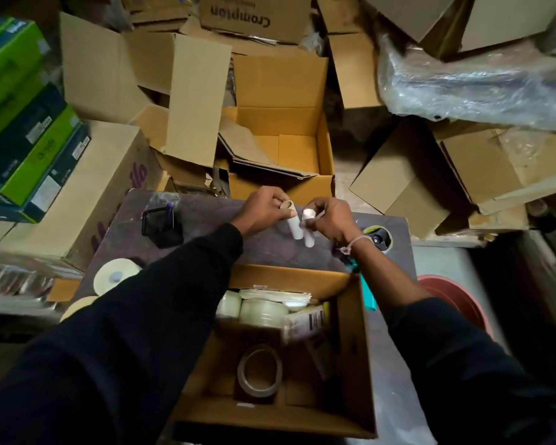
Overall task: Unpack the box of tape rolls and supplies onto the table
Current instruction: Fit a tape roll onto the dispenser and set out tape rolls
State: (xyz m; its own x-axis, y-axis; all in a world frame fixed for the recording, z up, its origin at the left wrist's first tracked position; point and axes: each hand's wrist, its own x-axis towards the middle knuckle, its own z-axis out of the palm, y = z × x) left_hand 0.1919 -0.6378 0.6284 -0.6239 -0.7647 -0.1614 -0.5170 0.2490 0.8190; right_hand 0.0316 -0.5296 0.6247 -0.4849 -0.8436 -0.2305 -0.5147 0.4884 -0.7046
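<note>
Step in hand: two small paper rolls are out of the box (353, 332) and held over the far part of the surface (206, 226), seemingly about to be set down.
Left hand (265, 211): fingers closed around a small white roll with a brown cardboard core (292, 220), its open end facing up and away.
Right hand (329, 216): fingers closed on a second white roll (308, 228), pinched near its top end; a thread band sits at the wrist.
The two rolls: side by side, touching or nearly so; I cannot tell which.
How to do it well: lay or stand each roll on bare surface beyond the box, clear of the black holder (161, 224) on the left and the tape dispenser (377, 237) on the right. Laid on their sides they would likely roll, so standing them on end seems safer. Release one hand at a time so neither roll knocks the other.
Box: open brown carton at the near edge of the surface, between the forearms, flaps up.
Box contents: far from empty. Clear tape rolls (260, 311) sit at the far end beside a flat stack of paper packets and a labelled pack; a loose clear tape ring (260, 370) stands lower down.
Already out: two pale flat rolls (116, 279) lie on the surface left of the box, partly hidden by the left sleeve.
Progress: early to middle, by my judgement.
</note>
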